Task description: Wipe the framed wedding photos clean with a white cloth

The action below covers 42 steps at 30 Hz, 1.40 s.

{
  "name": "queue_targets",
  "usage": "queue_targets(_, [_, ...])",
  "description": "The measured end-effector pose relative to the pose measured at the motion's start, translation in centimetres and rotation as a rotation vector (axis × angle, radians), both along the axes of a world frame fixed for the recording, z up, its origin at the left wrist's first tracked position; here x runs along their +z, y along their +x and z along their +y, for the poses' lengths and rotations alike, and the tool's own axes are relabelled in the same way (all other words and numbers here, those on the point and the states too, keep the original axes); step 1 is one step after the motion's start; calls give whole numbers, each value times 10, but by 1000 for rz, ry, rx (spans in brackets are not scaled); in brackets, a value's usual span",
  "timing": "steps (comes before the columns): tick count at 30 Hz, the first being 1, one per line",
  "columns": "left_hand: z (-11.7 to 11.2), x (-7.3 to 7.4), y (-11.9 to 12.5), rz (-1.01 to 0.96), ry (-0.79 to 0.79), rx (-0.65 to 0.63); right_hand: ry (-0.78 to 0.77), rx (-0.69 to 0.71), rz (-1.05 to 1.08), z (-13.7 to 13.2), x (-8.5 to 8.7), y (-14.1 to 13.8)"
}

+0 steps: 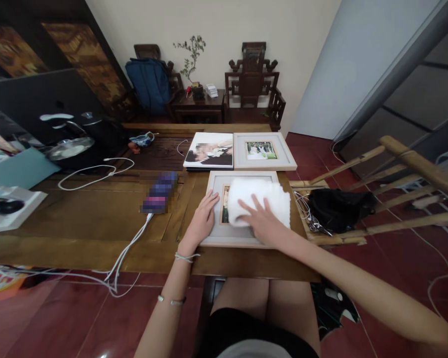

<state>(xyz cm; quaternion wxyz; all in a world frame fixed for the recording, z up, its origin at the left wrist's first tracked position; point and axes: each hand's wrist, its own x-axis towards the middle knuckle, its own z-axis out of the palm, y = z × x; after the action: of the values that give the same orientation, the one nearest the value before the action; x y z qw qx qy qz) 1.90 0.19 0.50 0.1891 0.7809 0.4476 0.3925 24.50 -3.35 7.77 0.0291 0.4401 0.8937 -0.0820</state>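
Note:
A light wooden picture frame (242, 175) lies flat near the front edge of the table, with a small photo (226, 204) showing left of centre. My left hand (205, 214) rests on the frame's left border, its fingers stretched out. A white cloth or thick tissue (280, 199) with a wavy edge covers much of the frame's right half. On top of it my right hand (265, 221) lies with fingers spread, pressing it against the frame. What the cloth covers is hidden.
Behind are another framed photo (261, 149) and a stack topped by a photo print (209, 150). A phone (159, 193) with a white cable lies left. Farther left are a lidded pan (70, 147) and a kettle. A bamboo chair (403, 149) holding a black bag (339, 209) stands right.

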Motion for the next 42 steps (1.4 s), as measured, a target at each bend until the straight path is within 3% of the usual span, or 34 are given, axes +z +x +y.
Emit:
queue_targets(5, [-1, 1, -1, 0, 8, -16, 249, -90, 5, 79, -15, 8])
queue_targets(8, [0, 2, 0, -3, 6, -5, 290, -85, -14, 92, -18, 5])
queue_targets(10, [0, 2, 0, -7, 5, 3, 265, -66, -51, 82, -18, 1])
queue_targets(13, [0, 1, 1, -15, 3, 12, 183, -28, -84, 44, -11, -4])
queue_targets(19, [0, 1, 3, -38, -24, 27, -156, 150, -84, -46, 34, -10])
queue_targets(21, [-1, 3, 4, -38, -47, 27, -203, 221, -50, -63, 40, -14])
queue_targets(23, [-3, 7, 4, -35, -77, 31, -186, 251, -14, -67, 35, -20])
queue_targets(26, [-7, 13, 3, -48, -120, 46, -92, 207, 10, -47, 14, -30])
queue_targets(30, [-11, 18, 1, -73, -112, 35, 91, 107, -8, 8, -11, -44])
queue_targets(33, [-9, 17, 0, -69, -89, 29, 199, 49, -23, 53, -14, -57])
queue_targets(36, [-7, 14, 0, -71, -69, 31, 230, 3, -52, 80, -10, -68])
queue_targets(39, [-6, 13, 0, -101, -70, 44, 213, 7, -69, 74, -6, -73])
queue_targets(42, [-7, 14, 0, -147, -82, 38, 161, 95, -69, 40, -2, -71])
